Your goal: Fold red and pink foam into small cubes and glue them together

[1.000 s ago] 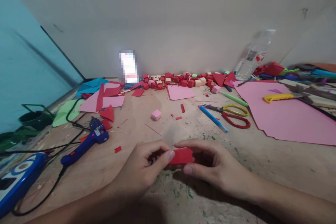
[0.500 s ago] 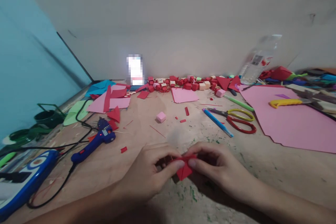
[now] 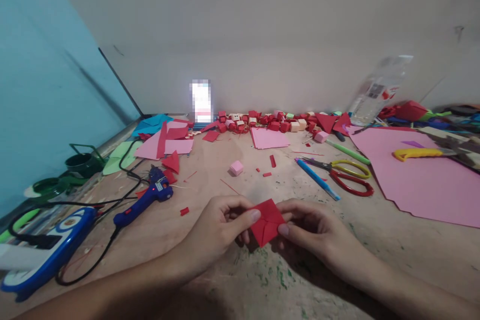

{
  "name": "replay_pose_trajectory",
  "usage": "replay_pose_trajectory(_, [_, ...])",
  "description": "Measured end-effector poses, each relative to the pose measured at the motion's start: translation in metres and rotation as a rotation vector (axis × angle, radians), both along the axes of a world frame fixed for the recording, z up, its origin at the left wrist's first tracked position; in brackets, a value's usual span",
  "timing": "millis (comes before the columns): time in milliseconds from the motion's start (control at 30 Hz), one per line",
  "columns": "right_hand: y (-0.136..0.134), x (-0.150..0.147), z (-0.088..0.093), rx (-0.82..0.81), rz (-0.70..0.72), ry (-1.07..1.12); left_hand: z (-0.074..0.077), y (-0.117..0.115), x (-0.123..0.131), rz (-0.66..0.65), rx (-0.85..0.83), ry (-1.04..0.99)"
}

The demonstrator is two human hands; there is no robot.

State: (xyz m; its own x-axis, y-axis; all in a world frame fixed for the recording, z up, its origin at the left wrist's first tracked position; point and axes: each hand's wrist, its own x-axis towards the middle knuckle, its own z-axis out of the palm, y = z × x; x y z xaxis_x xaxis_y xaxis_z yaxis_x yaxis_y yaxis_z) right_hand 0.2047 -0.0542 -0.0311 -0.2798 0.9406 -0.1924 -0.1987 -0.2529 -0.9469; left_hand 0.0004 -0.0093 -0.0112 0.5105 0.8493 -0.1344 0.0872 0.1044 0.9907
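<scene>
A small square of folded red paper (image 3: 267, 224), with crease lines across its face, is held up between both hands above the tabletop. My left hand (image 3: 228, 222) pinches its left side, thumb on top and fingers behind. On the opposite edge, the thumb and fingers of my right hand (image 3: 311, 227) grip the right corner. Beyond the hands stands a little pink paper cube (image 3: 236, 168). Scraps of red paper (image 3: 272, 161) lie around it. The fingertips under the paper are partly hidden.
Left are a blue glue gun (image 3: 144, 200) with its cord and a blue-white power strip (image 3: 52, 255). Scissors (image 3: 348, 176), a blue pen (image 3: 317, 178) and a yellow-handled cutter (image 3: 418, 153) on pink sheets (image 3: 423, 185) lie right. Paper cubes (image 3: 275, 126), a lit phone (image 3: 201, 102) and a bottle (image 3: 380, 91) line the wall.
The red paper has turned to show more of its flat square face, and my thumbs have moved apart to its sides. The whole view has shifted slightly.
</scene>
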Motion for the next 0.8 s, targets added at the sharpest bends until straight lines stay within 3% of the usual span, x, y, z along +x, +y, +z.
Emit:
replay_pose_trajectory(300, [-0.003,-0.002,0.006,-0.035,0.071,-0.017,0.000,-0.007,0.001,-0.041,0.102,0.135])
replay_pose_trajectory(433, [-0.003,-0.001,0.003,-0.071,0.082,-0.052,0.000,-0.011,0.001,0.004,0.191,0.186])
replay_pose_trajectory(633, [-0.005,-0.006,0.003,-0.026,0.094,-0.046,-0.006,-0.014,0.002,-0.081,0.340,0.184])
replay_pose_trajectory(800, [-0.005,-0.008,0.010,-0.051,0.149,-0.090,-0.004,-0.013,0.005,-0.055,0.274,0.170])
